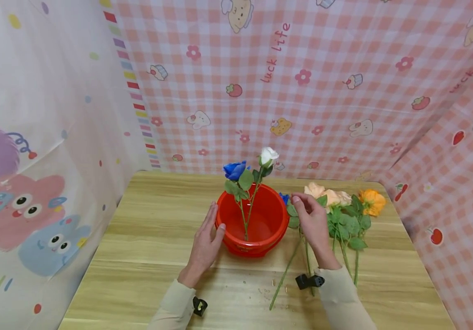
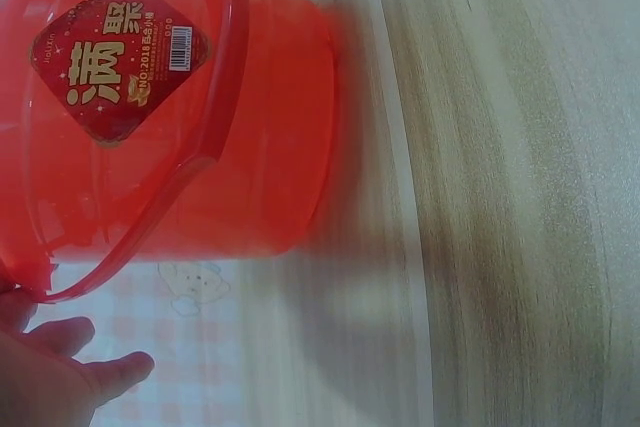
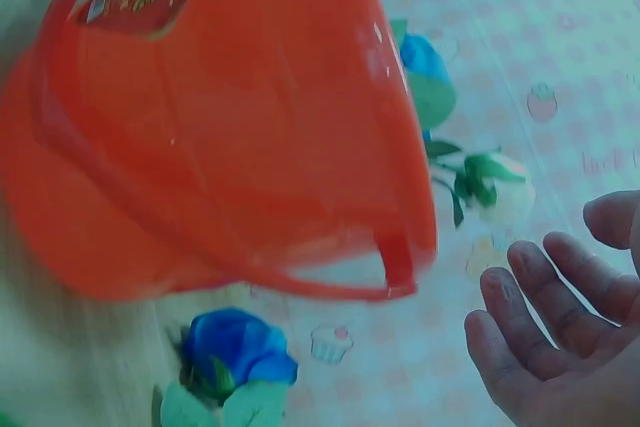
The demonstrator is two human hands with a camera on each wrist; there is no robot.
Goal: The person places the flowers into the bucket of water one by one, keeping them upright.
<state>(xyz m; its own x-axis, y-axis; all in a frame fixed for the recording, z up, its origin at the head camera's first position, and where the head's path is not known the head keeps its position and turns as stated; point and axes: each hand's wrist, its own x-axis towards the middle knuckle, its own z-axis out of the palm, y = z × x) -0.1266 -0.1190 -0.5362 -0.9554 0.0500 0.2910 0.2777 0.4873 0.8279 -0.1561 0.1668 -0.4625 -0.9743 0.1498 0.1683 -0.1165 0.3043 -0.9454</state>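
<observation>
A red plastic bucket (image 1: 267,215) stands upright on the table. A blue rose (image 1: 235,170) and a white rose (image 1: 269,156) stand in it, their stems crossing low inside. My left hand (image 1: 205,247) is at the bucket's left side, fingers extended along the rim. In the left wrist view, its fingertips are right by the handle (image 2: 228,67)'s end. My right hand (image 1: 314,227) hovers to the right of the bucket with loosely bent fingers. The right wrist view shows nothing in that palm. Another blue rose (image 3: 238,347) lies beside the bucket, below this hand.
To the right lie several peach roses (image 1: 331,197) and an orange flower (image 1: 371,202), with leaves (image 1: 349,224) and long stems (image 1: 286,275) toward the front. Water drops (image 1: 286,289) dot the wooden table (image 1: 145,247). A checked cloth (image 1: 236,68) hangs behind.
</observation>
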